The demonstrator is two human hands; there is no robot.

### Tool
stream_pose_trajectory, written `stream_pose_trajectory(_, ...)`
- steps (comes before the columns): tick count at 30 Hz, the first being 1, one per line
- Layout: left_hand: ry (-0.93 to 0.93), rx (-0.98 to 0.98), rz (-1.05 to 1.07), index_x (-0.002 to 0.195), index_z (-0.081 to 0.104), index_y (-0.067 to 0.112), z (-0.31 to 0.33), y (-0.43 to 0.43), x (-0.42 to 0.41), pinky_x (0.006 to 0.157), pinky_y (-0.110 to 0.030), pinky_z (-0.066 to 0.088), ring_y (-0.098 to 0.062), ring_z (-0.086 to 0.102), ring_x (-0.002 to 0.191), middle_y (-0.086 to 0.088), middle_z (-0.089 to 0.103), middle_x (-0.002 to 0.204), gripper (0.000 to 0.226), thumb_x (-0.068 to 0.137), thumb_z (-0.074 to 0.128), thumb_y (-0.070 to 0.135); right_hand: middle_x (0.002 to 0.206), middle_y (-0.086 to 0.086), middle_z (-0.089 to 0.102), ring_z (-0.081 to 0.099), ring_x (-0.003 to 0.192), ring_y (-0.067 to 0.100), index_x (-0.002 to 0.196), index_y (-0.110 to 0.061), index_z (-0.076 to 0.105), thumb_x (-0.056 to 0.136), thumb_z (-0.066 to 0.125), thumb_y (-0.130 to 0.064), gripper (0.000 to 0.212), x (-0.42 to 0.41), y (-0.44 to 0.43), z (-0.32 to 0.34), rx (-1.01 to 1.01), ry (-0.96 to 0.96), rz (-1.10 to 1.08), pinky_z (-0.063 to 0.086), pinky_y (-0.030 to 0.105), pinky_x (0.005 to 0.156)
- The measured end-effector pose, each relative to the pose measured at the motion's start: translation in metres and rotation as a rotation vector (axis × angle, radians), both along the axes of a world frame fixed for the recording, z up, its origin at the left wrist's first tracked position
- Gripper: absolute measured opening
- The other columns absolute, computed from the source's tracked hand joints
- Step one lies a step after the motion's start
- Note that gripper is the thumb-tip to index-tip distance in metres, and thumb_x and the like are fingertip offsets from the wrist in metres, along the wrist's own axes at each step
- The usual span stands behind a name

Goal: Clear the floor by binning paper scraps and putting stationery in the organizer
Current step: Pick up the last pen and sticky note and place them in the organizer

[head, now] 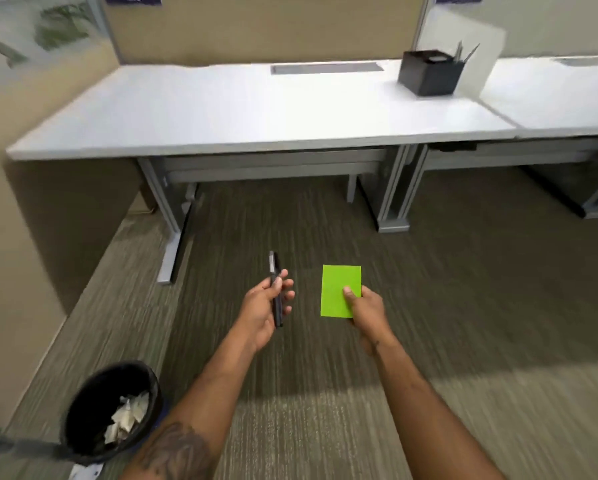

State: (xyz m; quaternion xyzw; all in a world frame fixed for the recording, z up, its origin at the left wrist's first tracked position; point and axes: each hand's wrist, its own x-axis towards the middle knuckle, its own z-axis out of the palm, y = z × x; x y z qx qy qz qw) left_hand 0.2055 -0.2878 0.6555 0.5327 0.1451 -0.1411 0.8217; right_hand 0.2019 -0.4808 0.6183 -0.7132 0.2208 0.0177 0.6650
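My left hand (264, 311) holds dark pens (275, 289) upright, with the fingers curled round them above the carpet. My right hand (365, 310) pinches a bright green pad of sticky notes (339, 287) by its lower right corner, thumb on top. On the far right of the white desk (221, 109) stands a black organizer (429, 72), and a few thin items stick out of it. At the lower left a black bin (79, 414) on the floor contains crumpled paper scraps (128, 417).
Grey desk legs (392, 195) and a crossbar stand ahead under the desk. A second desk (560, 98) adjoins on the right. Beige partition walls close off the left side and the back. Striped carpet (463, 306) lies between me and the desks.
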Motion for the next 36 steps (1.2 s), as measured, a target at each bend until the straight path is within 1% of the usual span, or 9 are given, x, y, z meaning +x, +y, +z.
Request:
stream_pose_trajectory(2,0.006,-0.026,-0.021,0.109,0.061,0.02,0.064,-0.019,0.004,0.048,-0.019,0.046,-0.002,0.064,0.059,0.009,0.07,0.076,0.021,0.1,0.043,0.014,0.102,0.015,0.067,0.059,0.087,0.019,0.114,0.002,0.065,0.096,0.055,-0.012,0.025,0.003,-0.018,0.061,0.009,-0.018,-0.028,0.045,0.028,0.07)
stream_pose_trajectory(6,-0.012,-0.079,-0.028,0.107,0.061,0.02,0.169,-0.052,0.021,0.05,-0.021,0.048,-0.004,0.066,0.064,0.007,0.07,0.085,0.022,0.1,0.042,0.013,0.097,0.011,0.069,0.06,0.075,0.014,0.109,-0.003,0.067,0.095,0.057,-0.013,0.02,0.016,-0.052,0.158,0.046,-0.068,-0.072,0.045,0.021,0.056)
stream_pose_trajectory(11,-0.039,-0.109,-0.029,0.109,0.06,0.021,0.257,-0.097,0.043,0.056,-0.024,0.046,-0.004,0.066,0.066,0.008,0.072,0.088,0.023,0.1,0.041,0.012,0.103,0.016,0.071,0.064,0.089,0.023,0.106,-0.005,0.068,0.095,0.058,-0.013,0.018,0.036,-0.093,0.237,0.104,-0.09,-0.069,0.052,0.041,0.081)
stream_pose_trajectory(14,-0.071,-0.128,-0.028,0.11,0.06,0.021,0.29,-0.12,0.057,0.062,-0.027,0.045,-0.008,0.066,0.074,0.004,0.071,0.096,0.023,0.101,0.041,0.012,0.097,0.011,0.072,0.064,0.083,0.021,0.099,-0.01,0.068,0.094,0.059,-0.015,0.012,0.051,-0.114,0.271,0.108,-0.124,-0.079,0.051,0.032,0.071)
stream_pose_trajectory(17,-0.09,-0.152,-0.033,0.111,0.06,0.021,0.31,-0.137,0.072,0.062,-0.027,0.044,-0.008,0.067,0.075,0.005,0.071,0.098,0.024,0.101,0.04,0.012,0.087,0.001,0.071,0.063,0.073,0.012,0.09,-0.016,0.067,0.094,0.059,-0.019,0.01,0.067,-0.132,0.296,0.107,-0.136,-0.076,0.045,0.023,0.056)
stream_pose_trajectory(22,-0.096,-0.188,-0.036,0.108,0.063,0.022,0.317,-0.153,0.103,0.061,-0.026,0.045,-0.007,0.067,0.075,0.006,0.072,0.091,0.026,0.101,0.04,0.013,0.095,0.002,0.074,0.069,0.083,0.015,0.103,-0.012,0.07,0.095,0.059,-0.021,0.017,0.101,-0.15,0.311,0.165,-0.155,-0.065,0.05,0.026,0.067)
stream_pose_trajectory(27,-0.07,-0.203,-0.058,0.117,0.061,0.019,0.307,-0.159,0.149,0.063,-0.028,0.046,-0.01,0.066,0.08,0.003,0.07,0.098,0.026,0.101,0.041,0.013,0.102,0.003,0.074,0.069,0.094,0.019,0.112,-0.014,0.067,0.095,0.058,-0.027,0.023,0.143,-0.166,0.31,0.174,-0.149,-0.081,0.049,0.028,0.071)
stream_pose_trajectory(31,-0.056,-0.198,-0.105,0.12,0.061,0.017,0.302,-0.166,0.205,0.067,-0.031,0.047,-0.015,0.064,0.089,-0.001,0.068,0.112,0.027,0.1,0.042,0.016,0.101,0.005,0.074,0.069,0.091,0.02,0.112,-0.014,0.068,0.094,0.059,-0.028,0.024,0.186,-0.18,0.304,0.157,-0.151,-0.133,0.046,0.026,0.066)
stream_pose_trajectory(36,-0.047,-0.18,-0.145,0.118,0.063,0.015,0.306,-0.182,0.278,0.065,-0.031,0.047,-0.017,0.064,0.093,-0.004,0.068,0.112,0.027,0.1,0.045,0.025,0.1,0.009,0.074,0.068,0.082,0.02,0.109,-0.008,0.069,0.094,0.06,-0.023,0.023,0.244,-0.193,0.304,0.188,-0.155,-0.233,0.046,0.026,0.061)
